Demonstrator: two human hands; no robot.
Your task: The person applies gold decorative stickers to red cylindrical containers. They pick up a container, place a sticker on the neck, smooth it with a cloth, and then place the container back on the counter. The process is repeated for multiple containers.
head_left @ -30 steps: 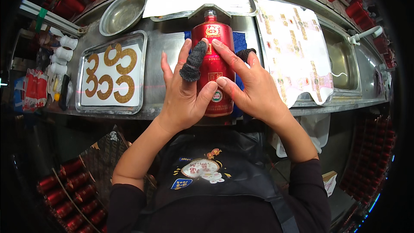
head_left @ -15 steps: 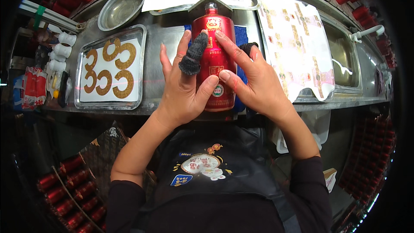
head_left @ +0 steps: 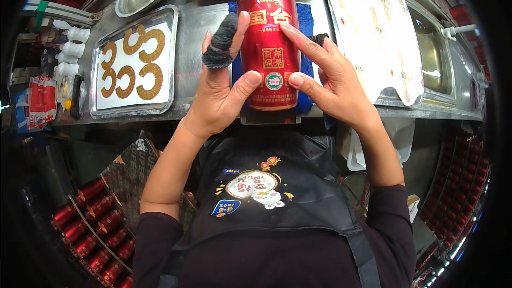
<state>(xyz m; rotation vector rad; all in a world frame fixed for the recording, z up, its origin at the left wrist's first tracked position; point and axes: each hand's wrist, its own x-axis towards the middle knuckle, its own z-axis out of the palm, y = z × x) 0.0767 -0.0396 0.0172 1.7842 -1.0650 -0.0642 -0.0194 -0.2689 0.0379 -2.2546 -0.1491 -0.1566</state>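
A glossy red bottle (head_left: 271,37) with gold lettering and a small round green-and-white sticker lies on its back, its dark neck pointing away from me. Blue cloth (head_left: 305,26) shows beneath it. My left hand (head_left: 214,88) is at the bottle's left side, fingers spread, its thumb tip by the lower left edge; a black knitted finger sleeve (head_left: 219,42) covers one finger. My right hand (head_left: 333,82) has its forefinger and thumb stretched out on the bottle's right side. Part of another black sleeve (head_left: 320,38) shows behind the right forefinger.
On the left, a metal tray (head_left: 95,104) holds white paper with several gold C-shaped labels. Behind it stands a metal bowl (head_left: 128,5). A white label sheet (head_left: 373,42) lies at right, beside a sink (head_left: 434,58). Red bottles (head_left: 98,202) fill racks around the bench.
My left hand has moved off the bottle's front to its left edge, uncovering gold lettering. My right forefinger remains on the bottle. The whole view has shifted slightly.
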